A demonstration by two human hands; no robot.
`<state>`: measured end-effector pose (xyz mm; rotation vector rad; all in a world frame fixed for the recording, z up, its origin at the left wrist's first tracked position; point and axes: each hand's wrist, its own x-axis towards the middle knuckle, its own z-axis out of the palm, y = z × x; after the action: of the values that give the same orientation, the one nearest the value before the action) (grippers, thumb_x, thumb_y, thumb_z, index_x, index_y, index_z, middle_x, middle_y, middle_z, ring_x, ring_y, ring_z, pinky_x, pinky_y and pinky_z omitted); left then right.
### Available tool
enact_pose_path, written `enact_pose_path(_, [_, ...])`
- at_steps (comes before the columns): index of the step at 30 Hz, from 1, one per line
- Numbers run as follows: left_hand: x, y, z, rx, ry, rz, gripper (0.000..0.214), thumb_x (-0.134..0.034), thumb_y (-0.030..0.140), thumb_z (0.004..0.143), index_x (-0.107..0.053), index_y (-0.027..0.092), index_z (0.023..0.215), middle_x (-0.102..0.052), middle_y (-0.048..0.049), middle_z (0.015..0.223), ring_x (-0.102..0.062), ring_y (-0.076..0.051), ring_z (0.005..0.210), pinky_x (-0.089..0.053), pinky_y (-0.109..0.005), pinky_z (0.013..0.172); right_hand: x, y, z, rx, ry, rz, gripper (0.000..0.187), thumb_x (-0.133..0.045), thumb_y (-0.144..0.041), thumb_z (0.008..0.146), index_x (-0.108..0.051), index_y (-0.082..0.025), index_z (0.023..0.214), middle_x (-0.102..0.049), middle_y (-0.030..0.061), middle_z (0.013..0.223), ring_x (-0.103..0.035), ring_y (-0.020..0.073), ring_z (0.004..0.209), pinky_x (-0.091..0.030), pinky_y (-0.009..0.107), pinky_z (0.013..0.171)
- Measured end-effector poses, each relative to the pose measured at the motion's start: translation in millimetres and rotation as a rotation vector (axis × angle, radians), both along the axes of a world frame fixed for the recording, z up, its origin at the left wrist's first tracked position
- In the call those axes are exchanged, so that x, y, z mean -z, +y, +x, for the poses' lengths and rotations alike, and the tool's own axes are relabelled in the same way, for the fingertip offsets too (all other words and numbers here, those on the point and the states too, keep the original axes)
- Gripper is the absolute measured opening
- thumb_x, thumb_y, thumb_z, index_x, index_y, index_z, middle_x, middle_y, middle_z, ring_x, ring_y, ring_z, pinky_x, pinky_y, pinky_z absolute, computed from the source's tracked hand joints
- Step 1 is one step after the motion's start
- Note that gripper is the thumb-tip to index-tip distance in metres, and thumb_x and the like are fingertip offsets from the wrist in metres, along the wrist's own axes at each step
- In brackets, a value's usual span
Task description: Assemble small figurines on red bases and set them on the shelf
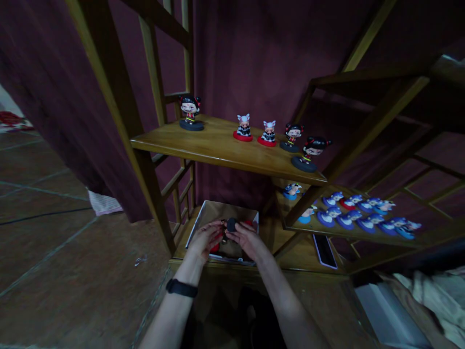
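Note:
Both my hands are together over an open cardboard box (207, 209) on the lower shelf. My right hand (249, 240) is closed, pinching a dark round base (231, 224) that faces up toward me. Just left of it, my left hand (204, 241) has its fingers curled on a small dark figurine (224, 232) with red and gold bits, partly hidden by the fingers. Whether figurine and base are joined, I cannot tell. Red pieces (215, 248) show in the box below my left hand, and more red shows behind my right fingers.
On the wooden shelf (218, 145) above stand black-haired figurines (189, 109) on dark bases and two white-haired figurines (243, 127) on red bases. Several blue-purple figurines (348, 218) line the right shelf. A dark flat tray (325, 250) lies below them. A post (119, 106) rises at left.

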<state>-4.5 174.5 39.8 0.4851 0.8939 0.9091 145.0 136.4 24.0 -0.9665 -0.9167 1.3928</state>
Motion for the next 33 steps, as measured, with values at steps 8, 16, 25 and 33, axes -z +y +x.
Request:
enact_pose_path(8, [9.1,3.3,6.7,-0.085,-0.036,-0.016,0.023,-0.051,-0.002,0.071,-0.063,0.011,0.086,-0.066,-0.0079,0.074,-0.062,-0.013,0.059,-0.052,-0.023,0.054,14.2,10.9,-8.5,0.19,-0.424,0.13,0.038,-0.06,-0.022,0.066,-0.059,-0.025,0.104,-0.059,0.001,0.104,-0.053,0.0174,0.098,-0.041,0.034,0.089])
enact_pose_path(16, [12.2,29.8,-24.0,-0.286,-0.212,-0.21,0.031,-0.035,-0.003,0.077,-0.061,0.01,0.089,-0.06,-0.009,0.075,-0.06,-0.011,0.063,-0.052,-0.019,0.051,36.6,21.7,67.4,0.447,-0.576,-0.051,0.02,-0.05,-0.027,0.073,-0.061,-0.021,0.089,-0.063,0.0011,0.086,-0.057,0.0165,0.081,-0.047,0.033,0.074])
enact_pose_path(25, [14.9,27.8,-16.5,-0.262,-0.334,-0.263,0.017,-0.043,0.001,0.079,-0.057,0.009,0.086,-0.059,-0.0079,0.075,-0.06,-0.011,0.066,-0.053,-0.017,0.052,58.7,9.0,40.6,-0.128,-1.501,0.056,0.042,-0.052,-0.004,0.068,-0.056,-0.025,0.105,-0.044,0.0042,0.125,-0.04,0.0215,0.114,-0.029,0.035,0.096])
enact_pose_path(33, [4.5,14.4,-11.3,-0.095,-0.274,-0.236,0.02,-0.046,0.025,0.084,-0.058,0.01,0.088,-0.063,-0.0127,0.082,-0.063,-0.016,0.069,-0.053,-0.023,0.052,43.3,23.1,29.6,0.153,-0.691,-0.11,0.023,-0.057,-0.03,0.073,-0.058,-0.02,0.094,-0.06,0.0038,0.092,-0.058,0.0165,0.078,-0.047,0.033,0.073])
